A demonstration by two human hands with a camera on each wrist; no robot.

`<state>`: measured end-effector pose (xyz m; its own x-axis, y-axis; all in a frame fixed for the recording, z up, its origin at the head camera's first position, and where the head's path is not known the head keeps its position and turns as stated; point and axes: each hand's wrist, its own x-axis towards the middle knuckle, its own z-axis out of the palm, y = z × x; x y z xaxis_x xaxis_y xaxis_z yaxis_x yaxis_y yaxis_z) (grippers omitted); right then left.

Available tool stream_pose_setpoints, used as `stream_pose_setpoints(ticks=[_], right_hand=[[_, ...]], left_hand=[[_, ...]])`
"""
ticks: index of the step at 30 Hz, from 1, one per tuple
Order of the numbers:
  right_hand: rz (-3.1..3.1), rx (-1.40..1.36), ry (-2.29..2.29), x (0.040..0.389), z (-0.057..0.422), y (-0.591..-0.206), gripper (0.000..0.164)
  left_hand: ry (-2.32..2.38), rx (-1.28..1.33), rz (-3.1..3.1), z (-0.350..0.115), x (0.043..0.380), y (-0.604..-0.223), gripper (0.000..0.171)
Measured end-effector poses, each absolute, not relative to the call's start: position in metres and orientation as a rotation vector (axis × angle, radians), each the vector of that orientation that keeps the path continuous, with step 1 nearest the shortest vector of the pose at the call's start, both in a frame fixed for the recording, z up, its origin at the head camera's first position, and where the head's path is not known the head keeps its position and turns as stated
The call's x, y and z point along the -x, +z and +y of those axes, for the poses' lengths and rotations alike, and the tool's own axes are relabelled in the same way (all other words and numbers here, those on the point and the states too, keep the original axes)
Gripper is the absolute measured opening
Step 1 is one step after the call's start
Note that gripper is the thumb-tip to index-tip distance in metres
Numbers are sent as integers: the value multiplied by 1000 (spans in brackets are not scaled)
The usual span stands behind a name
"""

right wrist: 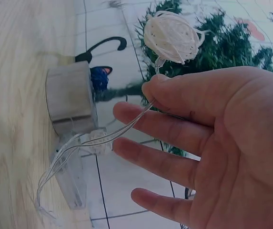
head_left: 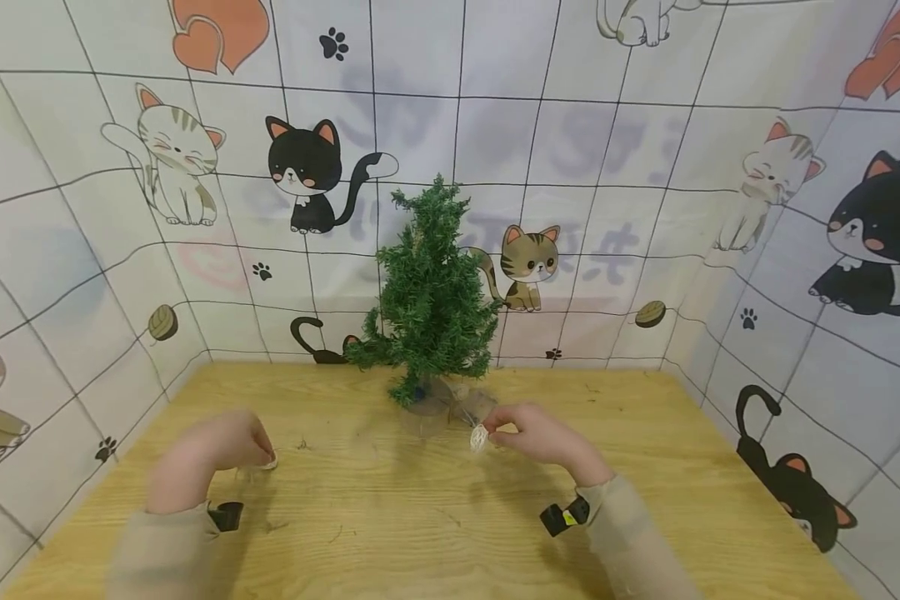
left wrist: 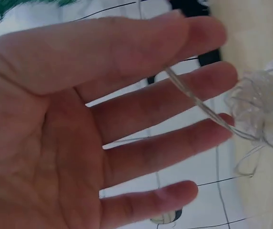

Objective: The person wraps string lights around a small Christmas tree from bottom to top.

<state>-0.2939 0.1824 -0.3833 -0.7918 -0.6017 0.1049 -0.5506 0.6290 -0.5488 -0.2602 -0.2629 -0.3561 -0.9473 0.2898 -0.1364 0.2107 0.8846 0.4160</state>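
Observation:
My left hand is low over the table's left side. In the left wrist view its thumb and forefinger pinch a thin clear wire of a light string, the other fingers spread. A white wicker-like ball lies beyond those fingertips. My right hand, in front of the tree base, pinches another stretch of wire just below a white woven ball. Behind it stands a small green artificial tree on a grey round base. A clear plastic box lies beside the base.
The wooden table ends at a white grid-patterned cloth with cartoon cats, which encloses the back and both sides. Small green needle bits lie scattered on the tabletop. Another pale ball shows near the clear box.

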Motion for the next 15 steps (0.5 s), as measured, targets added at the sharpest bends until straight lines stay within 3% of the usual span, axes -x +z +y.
stream_pose_setpoints(ticks=[6,15], right_hand=[[2730,1027,-848,280,170,-379,17],[2737,1341,-666,249,150,-356,7]], left_hand=[[481,-323,2791,-244,260,-359,25],[709,-861,2653,-186,252,-353,32]])
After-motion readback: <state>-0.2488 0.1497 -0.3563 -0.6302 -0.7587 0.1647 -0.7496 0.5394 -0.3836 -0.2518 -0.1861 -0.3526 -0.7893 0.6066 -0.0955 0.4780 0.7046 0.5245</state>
